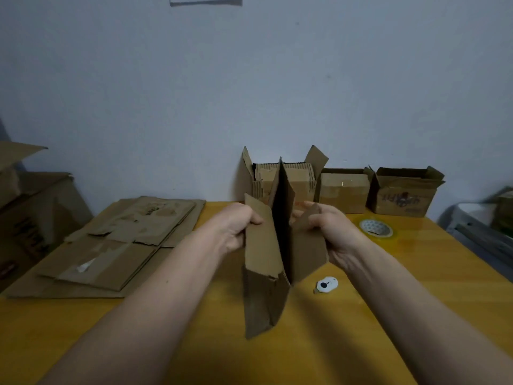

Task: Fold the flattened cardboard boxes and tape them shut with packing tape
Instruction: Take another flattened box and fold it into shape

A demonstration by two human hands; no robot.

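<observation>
- My left hand (238, 229) and right hand (330, 232) each grip a side of the half-opened cardboard box (273, 254), held above the desk's (416, 273) middle.
- I should pull the walls square before folding flaps; the tape roll (376, 228) waits near the right edge.

You face a plain pale blue-grey wall (194, 93), dimly and evenly lit. At twelve o'clock, a sheet of paper (205, 0) hangs at the top edge, cut off by the frame. Below you, a yellow wooden table (416, 287) butts against the wall, its top faintly glossy. At three o'clock, past the table's edge, a grey-white unit (477, 229) sits blurred; you cannot tell what it is.
</observation>
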